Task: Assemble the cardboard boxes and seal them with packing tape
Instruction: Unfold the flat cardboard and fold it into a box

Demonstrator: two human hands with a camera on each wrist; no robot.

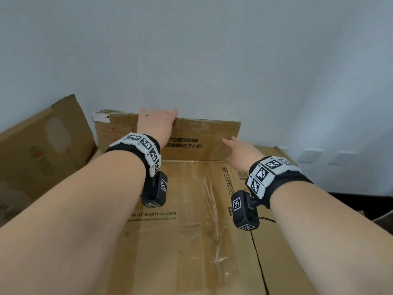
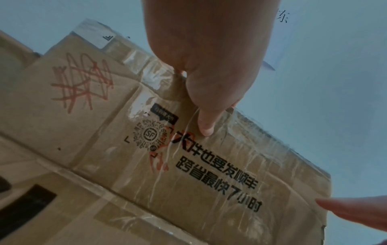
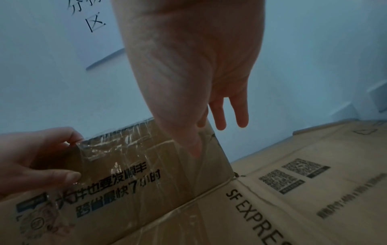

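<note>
We see two hands and two boxes. The big brown box (image 1: 191, 231) fills the lower middle of the head view, and its bottom edge is cut off. One flap (image 1: 204, 135) stands up at the back of it, in the middle of the frame, close to the pale wall (image 1: 212, 50). Old clear tape (image 1: 204, 199) shines across the top of the box and over the flap. A second box (image 1: 42, 150) leans at the left edge, and part of it is cut off too.

Our left hand (image 1: 156, 124) holds the top edge of the flap. Its fingers go over the edge and hide behind the card. In the left wrist view the thumb (image 2: 206, 121) presses the printed front of the flap, so the hand pinches it.

Our right hand (image 1: 240, 154) is near the flap's right end. In the right wrist view its fingers (image 3: 240, 114) are straight and a little apart. The thumb (image 3: 193, 147) lies against the flap. The right hand holds nothing.
</note>
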